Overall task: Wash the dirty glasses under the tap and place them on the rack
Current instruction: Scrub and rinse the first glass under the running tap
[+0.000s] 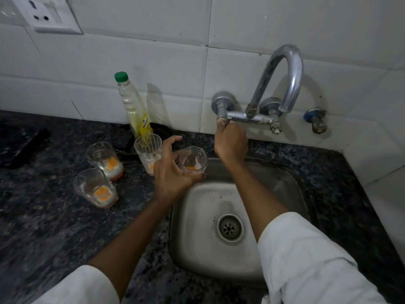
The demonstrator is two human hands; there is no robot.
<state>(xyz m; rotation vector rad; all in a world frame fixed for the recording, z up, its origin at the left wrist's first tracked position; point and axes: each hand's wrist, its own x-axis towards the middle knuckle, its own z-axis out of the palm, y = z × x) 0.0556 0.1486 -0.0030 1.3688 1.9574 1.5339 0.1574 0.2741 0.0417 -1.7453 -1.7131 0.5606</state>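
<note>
Preparing the first wash, the person's right hand (230,142) is closed on the tap's left valve handle (221,121), fingers curled round it; no water shows at the spout (287,106). The left hand (173,170) grips one dirty glass (192,160) at the sink's (197,249) far-left edge, orange residue in its base. Three more soiled glasses (105,163) stand on the counter (43,227) to the left, near a dish-soap bottle (133,106). No rack is in view. Judged next: turn the valve open, then carry the held glass rightward under the spout.
</note>
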